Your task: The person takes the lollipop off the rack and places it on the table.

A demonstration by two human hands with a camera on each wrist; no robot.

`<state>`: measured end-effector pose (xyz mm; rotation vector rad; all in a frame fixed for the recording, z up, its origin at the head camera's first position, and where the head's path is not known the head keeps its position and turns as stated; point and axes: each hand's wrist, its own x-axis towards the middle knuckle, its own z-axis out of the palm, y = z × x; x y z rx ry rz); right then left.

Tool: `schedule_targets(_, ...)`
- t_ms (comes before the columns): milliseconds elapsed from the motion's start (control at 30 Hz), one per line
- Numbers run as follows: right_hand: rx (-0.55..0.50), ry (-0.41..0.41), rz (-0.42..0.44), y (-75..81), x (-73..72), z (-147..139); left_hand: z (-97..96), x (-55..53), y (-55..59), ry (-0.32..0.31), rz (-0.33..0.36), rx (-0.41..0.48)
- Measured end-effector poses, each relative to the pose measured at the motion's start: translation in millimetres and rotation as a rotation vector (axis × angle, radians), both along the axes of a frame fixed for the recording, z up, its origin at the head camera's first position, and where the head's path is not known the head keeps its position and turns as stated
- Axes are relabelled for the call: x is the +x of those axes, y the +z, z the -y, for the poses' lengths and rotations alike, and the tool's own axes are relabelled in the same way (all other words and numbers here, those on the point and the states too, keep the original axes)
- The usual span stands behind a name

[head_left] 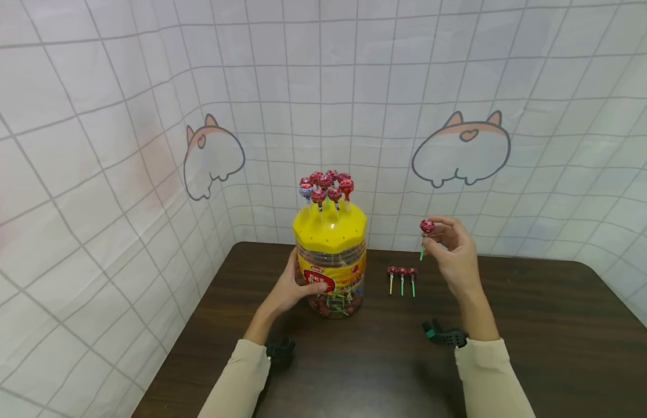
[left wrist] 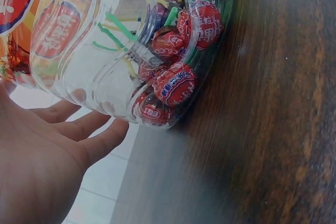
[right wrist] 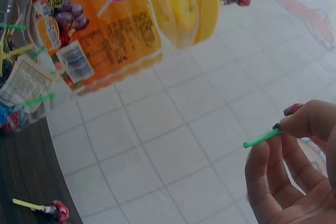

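A clear plastic jar (head_left: 339, 276) with a yellow lid (head_left: 329, 232) stands on the table. Several red-wrapped lollipops (head_left: 324, 183), one with a blue wrapper, stick up out of the lid, and more lollipops (left wrist: 176, 83) lie at the bottom inside. My left hand (head_left: 292, 287) holds the jar from the left, thumb across its label and fingers behind. In the air right of the jar, my right hand (head_left: 456, 255) pinches a lollipop (head_left: 427, 226) between thumb and fingers, its red head up and green stick (right wrist: 261, 138) pointing down.
Three lollipops (head_left: 402, 281) lie side by side on the dark wooden table (head_left: 355, 360), between the jar and my right hand. A white checked curtain (head_left: 323, 87) with dog drawings hangs behind and to the left. Black bands sit on both wrists.
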<state>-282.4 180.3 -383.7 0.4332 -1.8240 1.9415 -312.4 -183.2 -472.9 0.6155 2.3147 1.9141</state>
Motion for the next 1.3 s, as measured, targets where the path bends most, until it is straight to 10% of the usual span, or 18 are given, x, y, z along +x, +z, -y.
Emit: schedule_targets(1300,0.119,-0.05,0.385,-88.3,-34.5,-36,-0.4,0.6,-0.7,0.013,-0.009,-0.026)
